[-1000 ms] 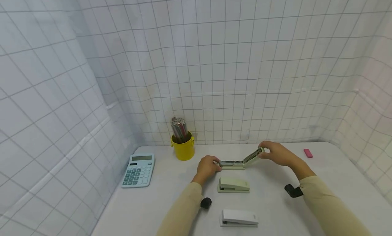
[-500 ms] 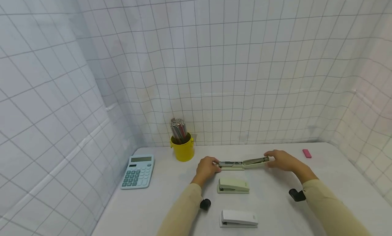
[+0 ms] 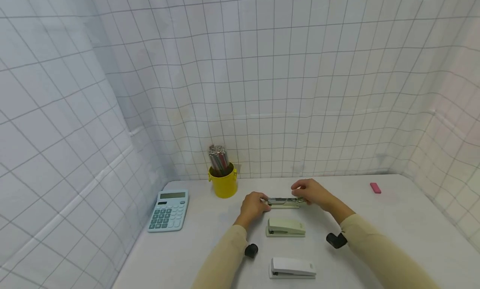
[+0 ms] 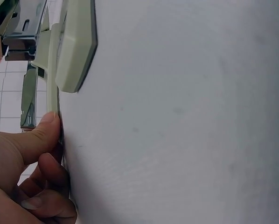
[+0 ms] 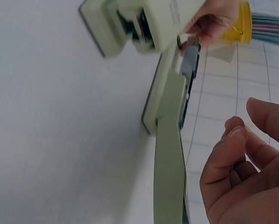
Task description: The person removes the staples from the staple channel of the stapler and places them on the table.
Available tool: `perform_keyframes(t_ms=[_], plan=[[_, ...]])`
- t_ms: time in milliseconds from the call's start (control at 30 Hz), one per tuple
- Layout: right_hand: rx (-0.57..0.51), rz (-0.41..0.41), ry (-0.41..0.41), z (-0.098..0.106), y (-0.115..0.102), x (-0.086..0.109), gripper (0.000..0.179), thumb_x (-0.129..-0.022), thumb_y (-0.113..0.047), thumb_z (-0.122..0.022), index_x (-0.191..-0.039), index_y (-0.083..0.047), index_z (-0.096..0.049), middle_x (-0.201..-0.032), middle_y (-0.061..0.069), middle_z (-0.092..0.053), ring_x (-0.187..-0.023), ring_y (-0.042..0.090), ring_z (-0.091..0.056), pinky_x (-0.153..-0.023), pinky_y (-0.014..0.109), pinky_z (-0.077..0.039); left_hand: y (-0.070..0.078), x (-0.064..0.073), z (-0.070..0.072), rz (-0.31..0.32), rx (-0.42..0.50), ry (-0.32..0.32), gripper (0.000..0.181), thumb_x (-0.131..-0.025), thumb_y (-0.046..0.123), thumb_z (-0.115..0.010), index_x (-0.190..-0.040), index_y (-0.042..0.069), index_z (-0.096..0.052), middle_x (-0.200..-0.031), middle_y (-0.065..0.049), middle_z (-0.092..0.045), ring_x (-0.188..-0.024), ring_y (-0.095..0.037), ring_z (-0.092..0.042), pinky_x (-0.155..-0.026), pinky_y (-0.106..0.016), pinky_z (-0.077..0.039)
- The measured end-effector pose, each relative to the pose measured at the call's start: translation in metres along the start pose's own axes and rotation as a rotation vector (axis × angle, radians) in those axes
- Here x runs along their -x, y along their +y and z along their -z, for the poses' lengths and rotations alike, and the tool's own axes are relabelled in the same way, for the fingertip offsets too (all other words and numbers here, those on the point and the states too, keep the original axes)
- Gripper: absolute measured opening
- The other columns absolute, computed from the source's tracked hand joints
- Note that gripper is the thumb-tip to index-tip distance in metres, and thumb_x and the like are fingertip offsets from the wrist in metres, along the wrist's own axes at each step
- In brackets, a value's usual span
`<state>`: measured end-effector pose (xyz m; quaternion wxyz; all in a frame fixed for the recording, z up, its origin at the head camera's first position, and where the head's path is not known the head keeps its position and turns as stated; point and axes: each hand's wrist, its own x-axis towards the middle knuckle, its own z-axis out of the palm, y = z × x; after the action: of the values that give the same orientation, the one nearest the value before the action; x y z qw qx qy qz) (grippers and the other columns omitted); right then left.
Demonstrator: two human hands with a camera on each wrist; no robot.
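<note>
A pale green stapler (image 3: 283, 205) lies opened out at the back of the table, its metal staple channel exposed. My left hand (image 3: 254, 204) pinches the left end of its base (image 4: 52, 100). By the hinge end is my right hand (image 3: 314, 193); in the right wrist view its fingers (image 5: 223, 161) are loosely bent, with nothing between them, apart from the swung-back top arm (image 5: 170, 182). A second pale green stapler (image 3: 286, 227), closed, sits just in front. Nearer still lies a white stapler (image 3: 292, 267), also closed.
A yellow bucket (image 3: 225, 186) full of pencils stands back left. Left of it lies a light blue calculator (image 3: 168, 210). A pink eraser-like block (image 3: 375, 188) is at the far right. Gridded white cloth (image 3: 277, 93) hangs behind the table.
My right hand has lowered the stapler's top arm outward to the right, let go of it, and moved left to the hinge. The left hand has stayed on the base.
</note>
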<state>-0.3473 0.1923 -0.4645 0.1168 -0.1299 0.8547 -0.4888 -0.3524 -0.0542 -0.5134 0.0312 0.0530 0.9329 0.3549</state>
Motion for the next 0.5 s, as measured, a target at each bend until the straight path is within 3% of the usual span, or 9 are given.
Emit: perform_keyframes(t_ms=[233, 500], plan=[[-0.087, -0.023, -0.059, -0.027, -0.010, -0.011, 0.035, -0.099, -0.018, -0.063, -0.125, 0.007, -0.064, -0.063, 0.000, -0.048, -0.048, 0.011, -0.032, -0.047, 0.026, -0.030, 0.000, -0.002, -0.002, 0.005, 0.013, -0.006, 0.029, -0.080, 0.016, -0.086, -0.107, 0.010, -0.078, -0.086, -0.002, -0.070, -0.077, -0.017, -0.059, -0.075, -0.038, -0.050], [-0.131, -0.057, -0.094, -0.036, -0.003, -0.020, 0.028, -0.099, -0.020, -0.063, -0.107, 0.006, -0.070, -0.061, -0.002, -0.047, -0.048, 0.008, -0.031, -0.046, 0.024, -0.027, -0.002, -0.003, -0.003, -0.023, -0.009, 0.009, 0.029, -0.080, 0.017, -0.086, -0.106, 0.010, -0.078, -0.082, -0.001, -0.069, -0.074, -0.016, -0.058, -0.072, -0.036, -0.049]])
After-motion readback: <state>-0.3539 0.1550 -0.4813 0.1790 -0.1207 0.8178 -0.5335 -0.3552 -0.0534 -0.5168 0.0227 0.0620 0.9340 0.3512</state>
